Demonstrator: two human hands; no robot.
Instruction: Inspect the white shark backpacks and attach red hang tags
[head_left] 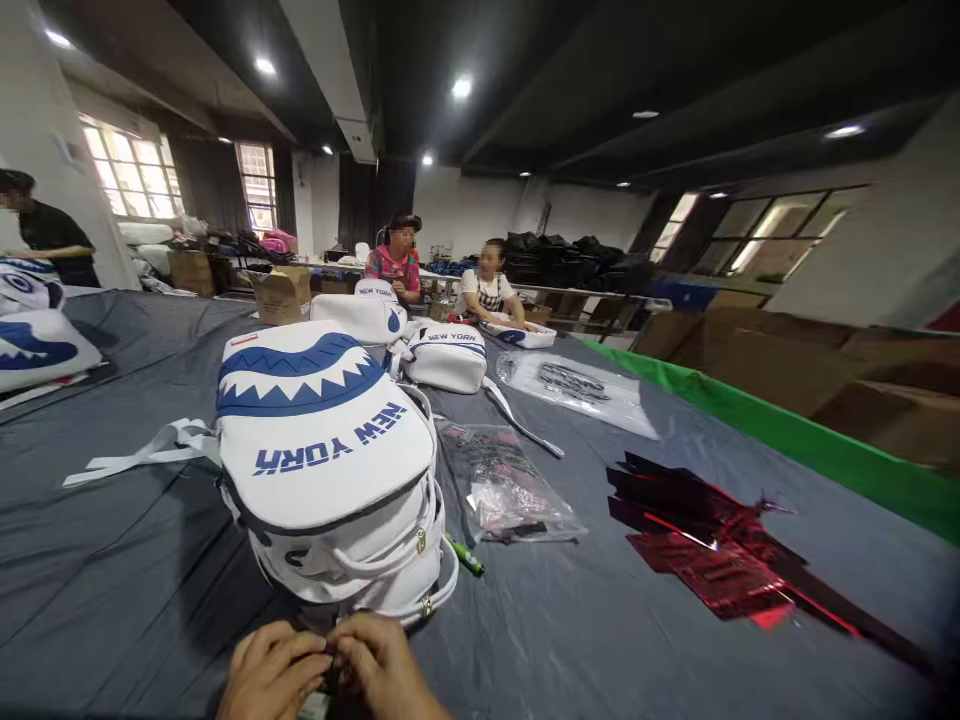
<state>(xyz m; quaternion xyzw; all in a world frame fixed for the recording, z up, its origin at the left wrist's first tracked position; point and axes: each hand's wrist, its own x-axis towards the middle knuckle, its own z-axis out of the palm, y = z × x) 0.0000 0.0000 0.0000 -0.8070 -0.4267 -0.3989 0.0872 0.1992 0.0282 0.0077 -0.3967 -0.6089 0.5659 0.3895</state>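
Note:
A white backpack (322, 460) with a blue shark-mouth print and "NEW YORK" lettering lies on the grey table cover (112, 580) right in front of me. My left hand (271, 672) and my right hand (382, 665) meet at the bottom edge of the view, just below the bag. Both have their fingers curled and pinched together over something small that I cannot make out. A green pen (466, 556) lies beside the bag's lower right corner.
Clear plastic bags (510, 485) and shiny red sheets (712, 550) lie to the right. More white backpacks (446, 355) sit farther back. Two people sit at the far end, another stands at the left. Cardboard boxes (825, 375) line the right side beyond a green strip.

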